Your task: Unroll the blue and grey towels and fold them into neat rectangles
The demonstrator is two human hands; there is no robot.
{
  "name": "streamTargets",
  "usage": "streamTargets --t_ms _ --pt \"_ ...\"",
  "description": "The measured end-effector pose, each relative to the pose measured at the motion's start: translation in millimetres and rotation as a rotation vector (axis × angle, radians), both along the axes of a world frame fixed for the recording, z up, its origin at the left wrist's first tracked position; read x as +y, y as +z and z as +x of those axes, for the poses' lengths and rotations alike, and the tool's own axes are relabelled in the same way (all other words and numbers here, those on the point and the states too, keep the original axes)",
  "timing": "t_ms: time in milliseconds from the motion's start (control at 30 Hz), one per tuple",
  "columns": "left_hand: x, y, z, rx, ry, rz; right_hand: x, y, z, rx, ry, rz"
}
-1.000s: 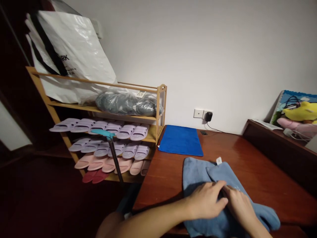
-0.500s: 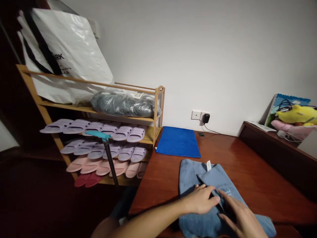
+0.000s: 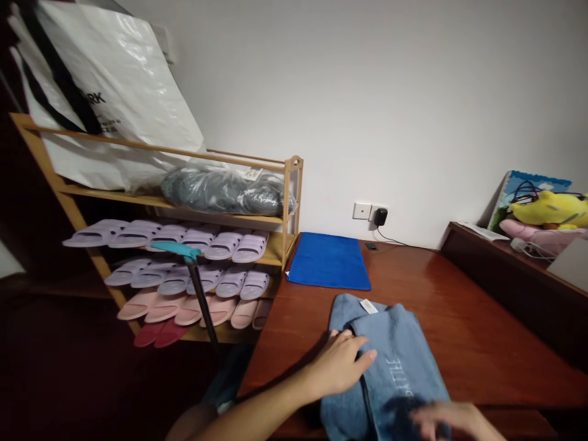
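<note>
A blue-grey garment-like cloth (image 3: 390,349) lies folded on the wooden desk (image 3: 487,343), with pale lettering on its front and a white label (image 3: 368,306) at its top edge. Whether it is a garment or a towel I cannot tell. On its left side rests my left hand (image 3: 342,364), palm down, thumb apart from the fingers, pressing the fabric. My right hand (image 3: 448,419) is at the cloth's lower right, smeared by motion, so its fingers do not show clearly. A dark line runs down the cloth between the folded layers.
A flat blue cloth (image 3: 328,260) lies at the desk's back left. Left of the desk stands a wooden rack (image 3: 288,202) with rows of slippers and a white bag (image 3: 124,92). A black plug (image 3: 380,217) sits in the wall socket. A raised ledge (image 3: 500,282) borders the right.
The cloth's right part has been laid over leftward and flattened, so its lettering shows more. My left hand shifted left; my right hand moved down toward the lower edge.
</note>
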State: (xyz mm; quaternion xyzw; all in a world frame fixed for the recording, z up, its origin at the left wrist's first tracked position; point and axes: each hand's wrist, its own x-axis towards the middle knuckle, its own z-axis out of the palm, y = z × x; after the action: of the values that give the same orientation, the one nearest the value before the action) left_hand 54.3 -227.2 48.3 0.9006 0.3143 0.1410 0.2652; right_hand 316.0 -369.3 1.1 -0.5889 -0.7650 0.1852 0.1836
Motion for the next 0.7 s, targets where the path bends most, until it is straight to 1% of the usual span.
streamTargets --t_ms 67,100,133,200,300,367,500,600,700 --pt "-0.9 -5.4 -2.3 0.010 0.007 0.035 15.7 -2.0 7.5 -0.012 -0.173 0.079" --pt "-1.6 -7.9 -3.4 0.006 0.012 0.059 23.2 -5.1 11.8 -0.036 -0.269 0.132" --pt "-2.3 -10.2 -4.8 -0.003 0.022 0.080 29.7 -9.6 15.7 -0.063 -0.336 0.174" --pt "-3.0 -13.3 -8.8 -0.026 0.055 0.113 37.9 -20.9 21.2 -0.113 -0.392 0.231" --pt "-1.9 -14.5 -20.6 -0.042 0.134 0.151 38.5 -35.6 24.8 -0.179 -0.395 0.214" --pt "0.1 -13.8 -32.7 -0.035 0.192 0.167 35.4 -40.3 28.2 -0.224 -0.391 0.203" --pt "6.1 -11.5 -62.7 -0.048 0.291 0.182 31.7 -44.2 45.0 -0.313 -0.344 0.218" --pt "11.8 -10.2 -84.6 -0.065 0.352 0.193 31.4 -47.3 61.2 -0.338 -0.352 0.157" --pt "18.6 -11.4 -104.1 -0.086 0.424 0.200 30.7 -48.3 71.3 -0.345 -0.373 0.094"
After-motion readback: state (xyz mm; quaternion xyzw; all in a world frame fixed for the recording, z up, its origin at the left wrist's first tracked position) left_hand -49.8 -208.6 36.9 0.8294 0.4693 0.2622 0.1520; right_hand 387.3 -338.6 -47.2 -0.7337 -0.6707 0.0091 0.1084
